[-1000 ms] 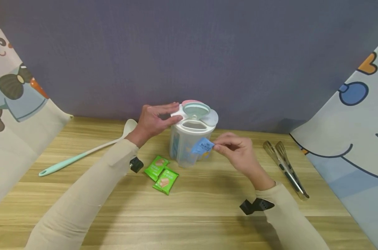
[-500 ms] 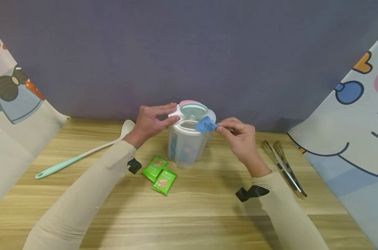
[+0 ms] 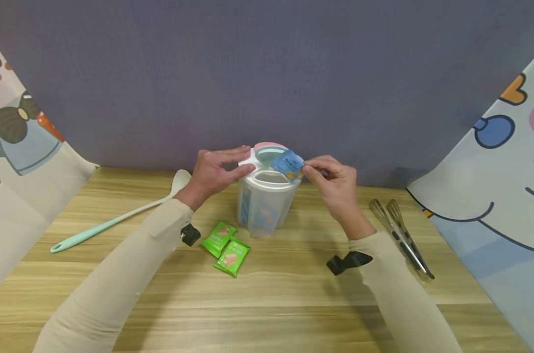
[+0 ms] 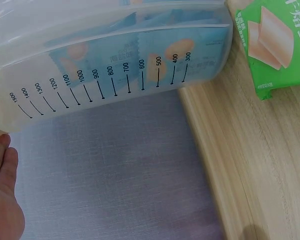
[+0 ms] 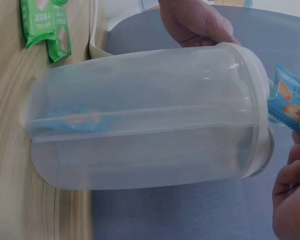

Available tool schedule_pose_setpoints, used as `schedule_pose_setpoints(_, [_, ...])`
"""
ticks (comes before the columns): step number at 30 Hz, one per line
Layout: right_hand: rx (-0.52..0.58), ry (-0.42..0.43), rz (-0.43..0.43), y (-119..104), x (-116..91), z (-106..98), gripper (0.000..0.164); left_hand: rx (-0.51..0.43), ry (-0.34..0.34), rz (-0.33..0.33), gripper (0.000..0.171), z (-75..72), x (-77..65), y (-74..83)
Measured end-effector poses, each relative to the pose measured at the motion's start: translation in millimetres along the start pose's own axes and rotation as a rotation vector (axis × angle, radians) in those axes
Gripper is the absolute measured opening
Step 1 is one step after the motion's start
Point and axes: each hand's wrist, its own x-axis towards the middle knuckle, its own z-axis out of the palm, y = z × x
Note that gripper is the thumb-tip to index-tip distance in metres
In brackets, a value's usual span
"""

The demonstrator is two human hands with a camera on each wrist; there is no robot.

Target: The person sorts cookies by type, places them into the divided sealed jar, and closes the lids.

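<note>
A translucent storage container [image 3: 264, 211] stands upright with its white lid on, a green flap [image 3: 267, 156] raised over an opening. My left hand [image 3: 213, 171] rests on the lid's left side with straight fingers; its fingertips show at the lid end in the left wrist view. My right hand [image 3: 335, 184] pinches a blue snack packet [image 3: 288, 163] by its right end between thumb and fingers. The packet is over the lid, beside the opening. Another blue packet [image 5: 77, 119] lies inside near the bottom, and more blue packets [image 4: 185, 55] show through the measuring-scale side.
Two green snack packets [image 3: 231, 256] lie on the wooden table [image 3: 267, 314] in front of the container. A white ladle-like spoon with a mint handle [image 3: 88, 235] lies at left, metal tongs [image 3: 403, 240] at right. A grey backdrop [image 3: 267, 73] rises behind.
My right hand has lifted the blue snack packet from in front of the container's side up over the lid. My left hand has stayed on the lid.
</note>
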Motion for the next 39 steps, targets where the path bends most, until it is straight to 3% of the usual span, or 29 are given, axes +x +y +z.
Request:
schedule_pose_setpoints(12, [0.023, 0.022, 0.0, 6.1, 5.4, 12.9, 0.012, 0.007, -0.004, -0.001, 0.031, -1.4, -0.3, -0.2])
schedule_pose_setpoints(17, [0.003, 0.007, 0.003, 7.5, 4.3, 19.5, 0.006, 0.012, -0.004, -0.008, 0.03, -1.8, -0.3, 0.6])
schedule_pose_setpoints(28, [-0.07, -0.005, 0.028, -14.8, -1.8, 30.5, 0.004, 0.008, 0.002, 0.004, 0.031, -1.7, 0.0, 0.1])
schedule_pose_setpoints(39, [-0.063, -0.011, 0.043, -10.5, -9.5, 31.7, 0.006, 0.017, -0.005, 0.006, 0.033, -1.3, 0.0, 0.7])
